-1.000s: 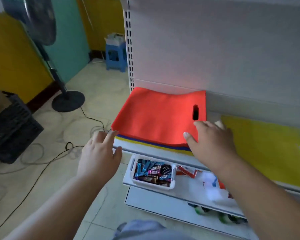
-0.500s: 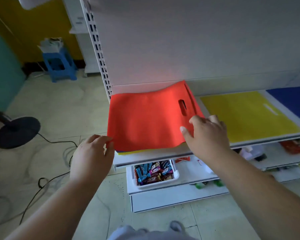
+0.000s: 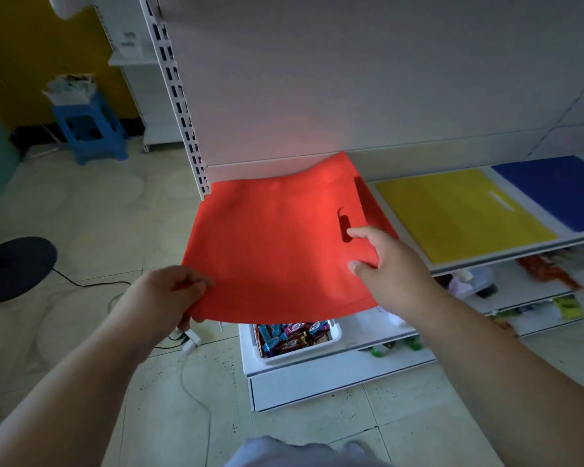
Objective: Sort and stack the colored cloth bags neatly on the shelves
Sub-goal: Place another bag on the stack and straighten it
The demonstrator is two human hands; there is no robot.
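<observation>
Two hands hold one red bag (image 3: 277,251), lifted off the shelf (image 3: 506,256) and sagging out over its front edge toward 6 o'clock. The left hand (image 3: 162,294) pinches the bag's near-left corner at about 8 o'clock of the cloth, fingers curled with the thumb on top. The right hand (image 3: 388,264) grips the right edge at about 3 o'clock, thumb on top just beside the handle slot (image 3: 344,227), the other fingers hidden under the cloth.

As a judgement, the sorting is partly done. A yellow bag (image 3: 459,214) lies flat on the shelf at 2 o'clock of the red one, and a blue bag (image 3: 553,190) lies flat beyond it, farther toward 2 o'clock, each in its own place. A sliver of red shows at the far right edge of the view, too small to tell what it is. What lies under the raised red bag is hidden, so I cannot tell whether more bags wait there. The red bag has no settled place yet; it needs laying flat and squaring on a pile of its own colour.

Below the shelf, at 6 o'clock of the red bag, a white tray (image 3: 331,340) holds wrapped sweets (image 3: 290,335). Their wrappers carry print, but it is too small and blurred to read. No writing shows on the bags.
</observation>
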